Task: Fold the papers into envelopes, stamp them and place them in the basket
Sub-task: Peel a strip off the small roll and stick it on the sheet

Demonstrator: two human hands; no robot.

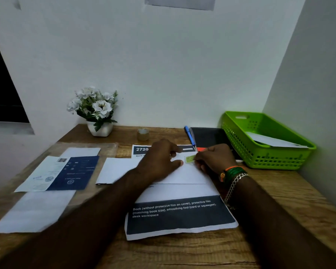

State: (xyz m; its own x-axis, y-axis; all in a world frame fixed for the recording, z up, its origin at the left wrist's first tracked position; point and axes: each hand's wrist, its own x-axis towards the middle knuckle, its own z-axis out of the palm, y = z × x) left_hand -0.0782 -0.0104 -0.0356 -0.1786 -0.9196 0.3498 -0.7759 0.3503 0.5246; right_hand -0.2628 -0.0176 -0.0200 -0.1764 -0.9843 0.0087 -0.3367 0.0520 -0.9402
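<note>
head view: the left hand (161, 158) lies spread flat on the folded envelope (184, 176) at mid-desk, gripping nothing. the right hand (214, 158) pinches a small green stamp (190, 158) at the envelope's top right corner. if the left hand lifts early, the stamp could land crooked. the green basket (268, 159) sits just right, one envelope inside.

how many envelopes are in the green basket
1 visible: a white envelope lying tilted inside the green basket at the desk's right rear corner. More could lie hidden beneath it or behind the basket wall.
</note>
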